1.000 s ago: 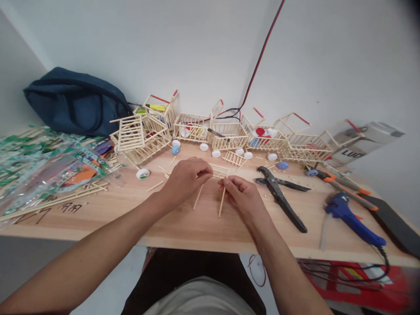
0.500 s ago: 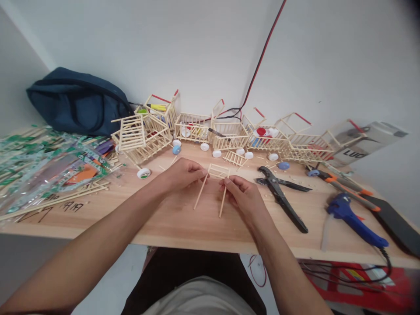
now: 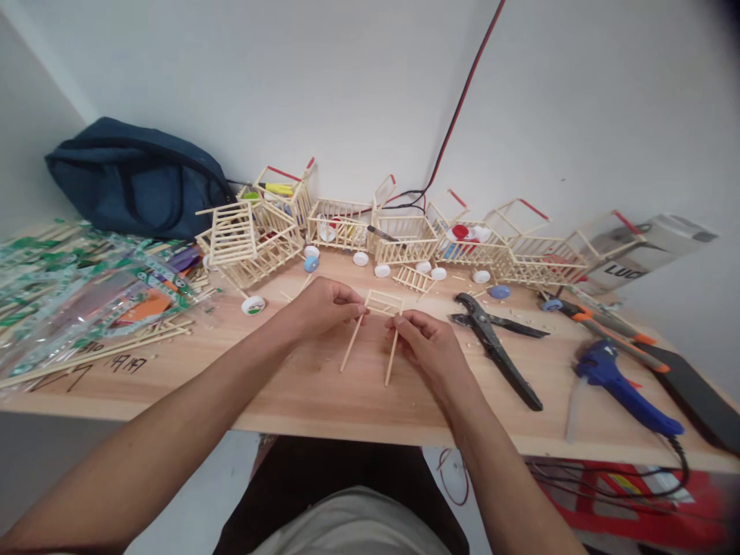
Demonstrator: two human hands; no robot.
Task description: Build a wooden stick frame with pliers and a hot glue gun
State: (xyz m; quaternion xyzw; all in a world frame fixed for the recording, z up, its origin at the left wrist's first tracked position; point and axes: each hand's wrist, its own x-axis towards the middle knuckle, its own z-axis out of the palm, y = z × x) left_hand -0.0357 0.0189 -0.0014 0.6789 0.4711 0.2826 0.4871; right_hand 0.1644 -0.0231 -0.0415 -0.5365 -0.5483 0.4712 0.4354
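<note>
Between my two hands is a small wooden stick frame point(image 3: 385, 295), with short crossbars at its far end and two long legs pointing toward me. My left hand point(image 3: 331, 310) pinches its left stick near the crossbars, thumb against finger. On the other side, my right hand point(image 3: 426, 337) grips the right stick between thumb and fingers. Behind the frame, a little ladder-like stick panel point(image 3: 415, 278) lies on the table. Miniature stick carts, one being a cart with a red-tipped handle point(image 3: 405, 239), stand in a row along the wall.
Black cutting pliers point(image 3: 500, 351) lie right of my hands, with a blue glue gun point(image 3: 627, 389) farther right. Plastic-wrapped sticks point(image 3: 86, 293) cover the table's left side below a dark blue bag point(image 3: 139, 181). A white bottle cap point(image 3: 253, 306) sits beyond my left forearm.
Very little differs. The stick frame's near ends have shifted slightly toward me, and both hands keep their grip on it.
</note>
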